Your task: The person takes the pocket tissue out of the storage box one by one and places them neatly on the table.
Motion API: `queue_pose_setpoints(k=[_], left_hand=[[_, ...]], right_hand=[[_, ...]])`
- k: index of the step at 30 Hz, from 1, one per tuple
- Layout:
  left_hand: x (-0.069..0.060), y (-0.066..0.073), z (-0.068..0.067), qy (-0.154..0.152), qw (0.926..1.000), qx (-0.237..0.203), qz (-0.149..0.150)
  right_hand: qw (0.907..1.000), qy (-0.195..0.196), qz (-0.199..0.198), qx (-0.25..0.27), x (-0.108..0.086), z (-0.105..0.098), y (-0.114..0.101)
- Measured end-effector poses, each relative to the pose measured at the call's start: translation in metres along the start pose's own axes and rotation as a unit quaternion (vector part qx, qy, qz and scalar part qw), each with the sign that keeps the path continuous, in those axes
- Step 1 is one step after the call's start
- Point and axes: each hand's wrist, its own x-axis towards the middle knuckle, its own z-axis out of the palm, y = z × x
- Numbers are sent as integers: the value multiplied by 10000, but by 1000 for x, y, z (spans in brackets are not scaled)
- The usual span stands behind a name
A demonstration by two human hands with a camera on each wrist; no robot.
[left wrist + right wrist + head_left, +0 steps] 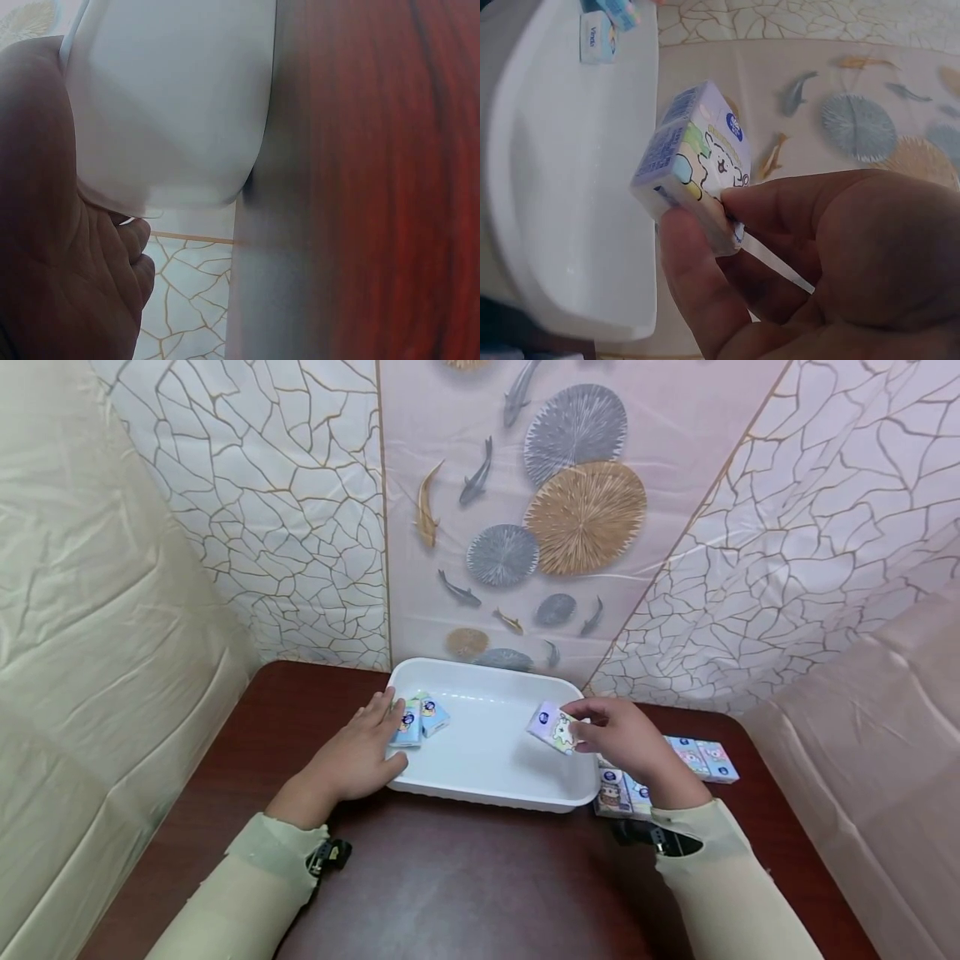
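A white plastic tray [480, 764] stands on the table. My left hand [354, 753] rests on its left rim, fingers extended and thumb near the front corner. Beside those fingers, inside the tray, lie two blue tissue packs, one pack [409, 727] partly covered by the hand and the other [433, 717] just right of it. Over the tray's right end, my right hand [624, 737] pinches a lilac tissue pack [553, 727] between thumb and fingers. That tissue pack [705, 161] is tilted in the right wrist view, a white cartoon animal on its face.
Right of the tray, several more tissue packs [613, 795] sit on the dark red table [480, 877], partly hidden by my right forearm. Another group of packs [703, 757] lies farther right. A patterned cloth wall [480, 627] rises right behind the tray.
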Motion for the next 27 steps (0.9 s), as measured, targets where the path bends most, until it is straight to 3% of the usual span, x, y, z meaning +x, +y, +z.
queue_pose_setpoints(k=[13,27], left_hand=[[0,-1,1,28,10000,-24,-20],[3,-2,4,-50,10000,-7,-56]], right_hand=[[9987,480,103,120,-43,-18,25],[9943,777,727,43,-80,-30,72]])
